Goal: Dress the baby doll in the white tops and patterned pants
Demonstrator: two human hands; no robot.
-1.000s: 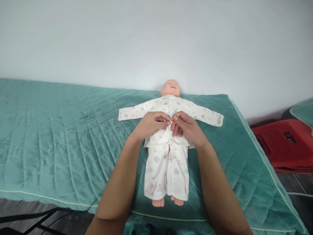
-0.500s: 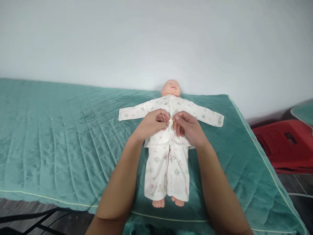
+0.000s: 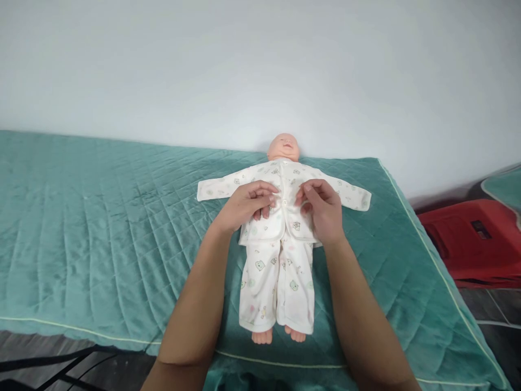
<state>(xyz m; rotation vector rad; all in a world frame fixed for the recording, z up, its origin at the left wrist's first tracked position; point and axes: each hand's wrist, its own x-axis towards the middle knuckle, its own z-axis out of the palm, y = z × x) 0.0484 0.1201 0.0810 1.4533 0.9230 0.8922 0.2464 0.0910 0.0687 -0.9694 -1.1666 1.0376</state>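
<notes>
A baby doll (image 3: 284, 146) lies on its back, dressed in a white printed jacket (image 3: 268, 231) and matching trousers (image 3: 260, 288). The jacket's front edges meet at a small button (image 3: 284, 202) at mid-chest. To the left of that button, my left hand (image 3: 254, 202) hovers over the jacket with its fingers apart and nothing in them. On the other side, my right hand (image 3: 323, 206) is loosely curled above the jacket, fingers a little apart, holding nothing that I can see. Bare doll feet show below the trouser legs.
A green quilted cover (image 3: 101, 228) with pale piping spreads under the doll. Behind it rises a plain wall (image 3: 244, 65). At the right stands a red plastic chair (image 3: 468, 239). Black metal bars (image 3: 52, 361) show at the lower left.
Both hands have let go of the jacket at the button and moved apart, the left one leftward and the right one rightward. The button and the front edges are now uncovered.
</notes>
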